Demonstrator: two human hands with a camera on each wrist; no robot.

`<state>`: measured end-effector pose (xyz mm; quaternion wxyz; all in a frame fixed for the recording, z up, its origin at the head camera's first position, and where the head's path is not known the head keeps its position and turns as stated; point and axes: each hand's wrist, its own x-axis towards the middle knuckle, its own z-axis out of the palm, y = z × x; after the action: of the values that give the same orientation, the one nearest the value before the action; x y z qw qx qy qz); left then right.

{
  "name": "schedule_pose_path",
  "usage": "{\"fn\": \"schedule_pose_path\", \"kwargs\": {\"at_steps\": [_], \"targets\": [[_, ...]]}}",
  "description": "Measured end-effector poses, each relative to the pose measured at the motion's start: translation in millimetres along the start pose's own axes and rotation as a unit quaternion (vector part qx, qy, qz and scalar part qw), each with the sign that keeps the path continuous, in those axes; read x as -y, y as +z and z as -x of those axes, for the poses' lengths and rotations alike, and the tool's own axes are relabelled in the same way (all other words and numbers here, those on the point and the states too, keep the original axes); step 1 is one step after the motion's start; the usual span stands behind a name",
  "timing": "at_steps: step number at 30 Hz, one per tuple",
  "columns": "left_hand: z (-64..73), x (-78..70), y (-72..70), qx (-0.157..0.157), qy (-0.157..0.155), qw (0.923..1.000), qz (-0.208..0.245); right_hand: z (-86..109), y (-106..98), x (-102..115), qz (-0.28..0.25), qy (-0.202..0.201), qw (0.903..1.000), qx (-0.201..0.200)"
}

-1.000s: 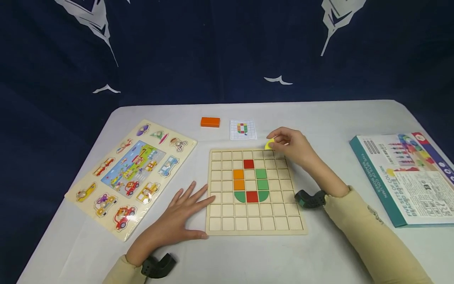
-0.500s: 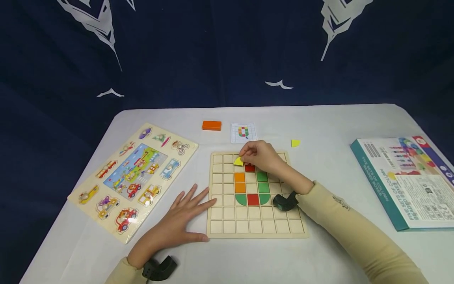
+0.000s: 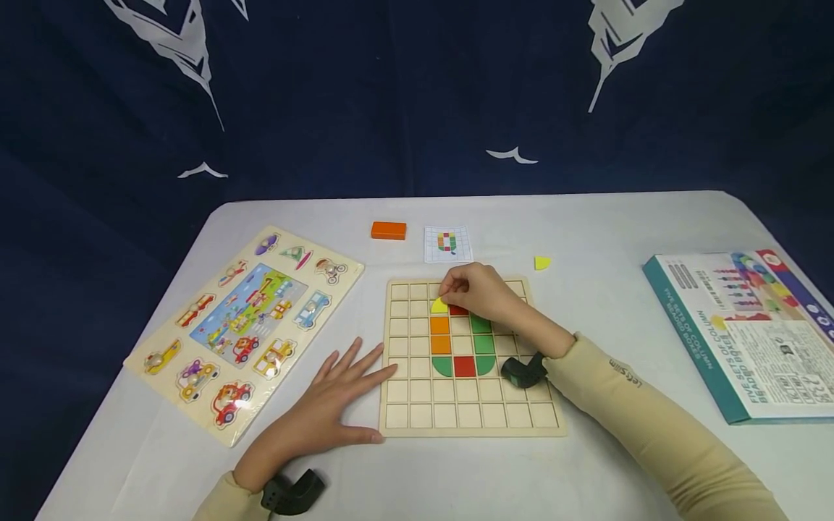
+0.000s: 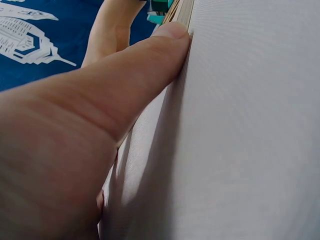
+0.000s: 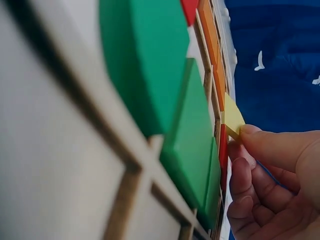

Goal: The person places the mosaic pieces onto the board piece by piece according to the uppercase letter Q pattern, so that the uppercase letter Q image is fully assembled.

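Note:
My right hand [image 3: 478, 291] pinches a yellow quarter-round tile [image 5: 232, 117] between thumb and fingers. In the head view the tile lies over the square just above the upper orange tile [image 3: 439, 325], left of the red tile [image 3: 459, 310]. The wooden grid board [image 3: 472, 414] also bears green tiles [image 3: 483, 344] on the right, a lower red tile [image 3: 465, 367] and a green rounded tile [image 3: 442, 367]. My left hand [image 3: 335, 405] rests with fingers spread at the board's left side, thumb tip against its lower left corner.
Behind the board lie a pattern card [image 3: 447, 253], an orange block [image 3: 389, 231] and a second yellow tile [image 3: 542, 263]. A vehicle peg puzzle [image 3: 215, 362] is at the left. At the right lies a teal-edged box [image 3: 749, 340].
My right hand has gone from the board's back edge leftward to the upper middle with one yellow tile, lowering it onto a square. The left hand has stayed put.

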<state>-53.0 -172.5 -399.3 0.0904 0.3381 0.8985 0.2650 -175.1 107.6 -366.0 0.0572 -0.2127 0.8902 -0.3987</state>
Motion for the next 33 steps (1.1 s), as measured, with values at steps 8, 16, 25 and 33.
{"fn": "schedule_pose_path", "kwargs": {"at_steps": [8,16,25,33], "targets": [[-0.5,0.3,0.5,-0.004,0.001,1.0000,0.002,1.7,-6.4,1.1,0.010,-0.010,0.9999,-0.005],[-0.7,-1.3,0.6,0.000,-0.005,1.0000,0.001,16.1,-55.8,-23.1,-0.024,0.063,0.9921,-0.105],[1.7,-0.7,1.9,-0.001,-0.007,1.0000,0.007,38.0,-88.9,-75.6,-0.084,0.221,0.9531,-0.189],[0.5,0.8,2.6,-0.004,0.002,1.0000,0.000,37.4,-85.4,-89.8,-0.021,0.239,0.9533,-0.184]]}}
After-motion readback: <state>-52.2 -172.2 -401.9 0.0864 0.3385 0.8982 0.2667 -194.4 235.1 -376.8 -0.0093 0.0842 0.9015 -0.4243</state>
